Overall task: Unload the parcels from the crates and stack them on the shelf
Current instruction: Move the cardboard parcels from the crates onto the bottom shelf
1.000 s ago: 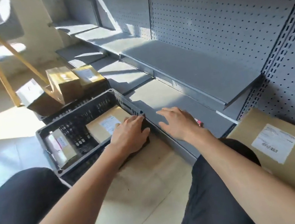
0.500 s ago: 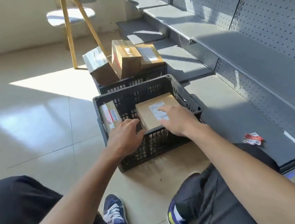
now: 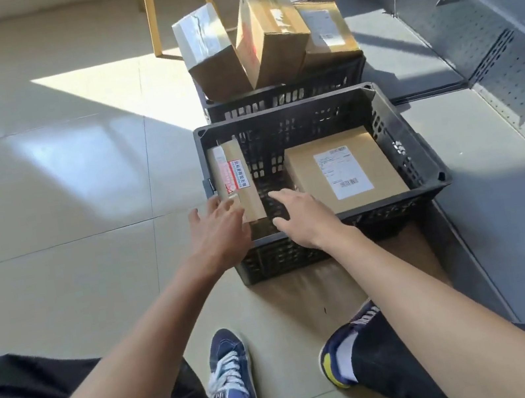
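Narrow parcel point(image 3: 235, 182) lies between left hand point(image 3: 221, 230) and right hand point(image 3: 302, 218).

Matt cardboard parcels point(image 3: 343, 169); perforated black plastic crate point(image 3: 416, 152); glossy floor tiles point(image 3: 60, 184).

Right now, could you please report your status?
Left hand and right hand open, reaching for narrow taped cardboard parcel in near black plastic crate. Nothing gripped. Nothing in the way.

Sunlight patches a pale tiled floor point(image 3: 43, 186) beside a yellow wooden frame point(image 3: 150, 16).
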Tool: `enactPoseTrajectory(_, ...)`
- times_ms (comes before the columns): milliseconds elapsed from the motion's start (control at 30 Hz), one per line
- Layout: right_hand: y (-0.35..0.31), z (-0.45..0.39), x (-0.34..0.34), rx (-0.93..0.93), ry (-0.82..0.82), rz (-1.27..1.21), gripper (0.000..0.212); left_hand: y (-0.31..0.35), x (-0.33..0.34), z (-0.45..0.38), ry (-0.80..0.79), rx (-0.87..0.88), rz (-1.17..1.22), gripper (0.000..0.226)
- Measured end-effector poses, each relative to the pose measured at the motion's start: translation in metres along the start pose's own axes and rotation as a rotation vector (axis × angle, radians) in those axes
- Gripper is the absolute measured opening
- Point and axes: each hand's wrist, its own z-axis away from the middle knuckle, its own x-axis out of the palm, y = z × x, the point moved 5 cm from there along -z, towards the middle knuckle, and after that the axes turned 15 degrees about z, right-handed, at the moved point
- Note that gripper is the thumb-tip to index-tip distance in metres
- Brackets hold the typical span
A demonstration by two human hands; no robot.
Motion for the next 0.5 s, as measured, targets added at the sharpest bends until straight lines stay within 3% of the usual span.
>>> enactPoseTrajectory(200,-0.021,-0.047,0.033,-0.057,-0.04,0.013,0.061,-0.037,0.03,-0.021,-0.046,-0.031,0.05,0.036)
enactPoseTrajectory(500,-0.033,-0.067,0.05,-0.078,0.007,0.038,0.051,-0.055,0.033,-0.023,0.042,0.005,0.153,0.038)
